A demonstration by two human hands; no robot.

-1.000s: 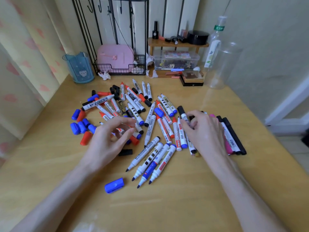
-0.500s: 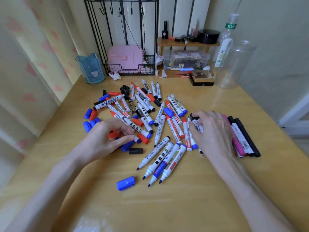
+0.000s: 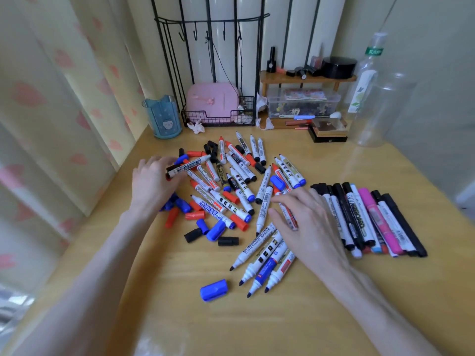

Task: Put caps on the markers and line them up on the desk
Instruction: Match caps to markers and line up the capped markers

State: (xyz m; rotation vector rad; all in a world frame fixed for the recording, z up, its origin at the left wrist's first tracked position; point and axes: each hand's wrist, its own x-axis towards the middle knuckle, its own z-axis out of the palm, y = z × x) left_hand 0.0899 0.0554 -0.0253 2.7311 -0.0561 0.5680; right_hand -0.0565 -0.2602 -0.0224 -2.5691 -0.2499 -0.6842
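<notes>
Desk (image 3: 308, 317): left hand (image 3: 150, 179) grip holds one marker (image 3: 190, 164); right hand (image 3: 311, 227) grip wide; four uncapped markers (image 3: 259, 263), one blue cap (image 3: 213, 289).

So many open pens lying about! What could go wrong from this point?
The uncapped markers by the right hand have bare tips; a careless sweep might ink the desk or skin. Red, blue and black loose caps lie mixed, so the marker gripped in the left hand could get a wrong colour.
</notes>
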